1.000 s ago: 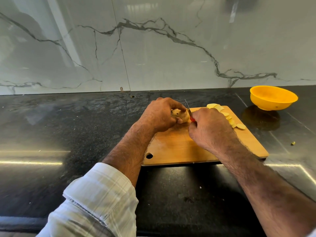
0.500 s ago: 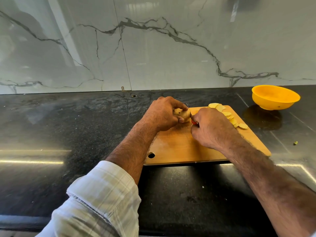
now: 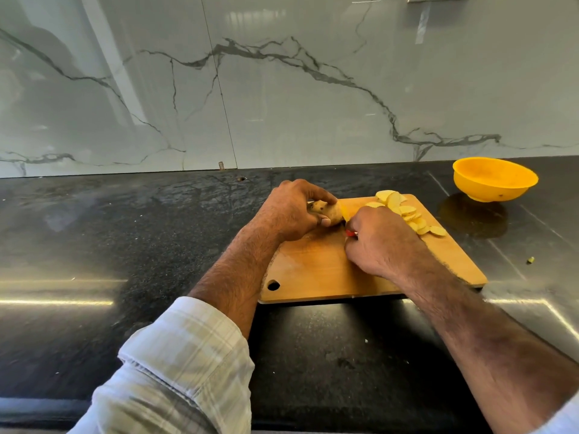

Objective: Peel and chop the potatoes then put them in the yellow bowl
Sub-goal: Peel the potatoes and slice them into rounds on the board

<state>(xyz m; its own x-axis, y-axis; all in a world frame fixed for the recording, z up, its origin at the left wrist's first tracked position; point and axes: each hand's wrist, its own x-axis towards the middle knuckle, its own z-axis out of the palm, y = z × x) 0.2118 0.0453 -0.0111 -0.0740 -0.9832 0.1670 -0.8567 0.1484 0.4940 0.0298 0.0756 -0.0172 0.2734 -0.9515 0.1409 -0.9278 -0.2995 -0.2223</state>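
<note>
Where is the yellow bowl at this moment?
In the head view, the bowl stands on the black counter at far right, near the wall, beyond the cutting board's right corner.

Open dark surface point(image 3: 125, 245) lies left of the cutting board point(image 3: 319, 270) and in front of it. Potato slices point(image 3: 407, 214) crowd the board's far right corner (its near half bare). Surface between board and yellow bowl point(image 3: 495, 180) is open; the marble wall point(image 3: 282, 89) closes the rear.
</note>
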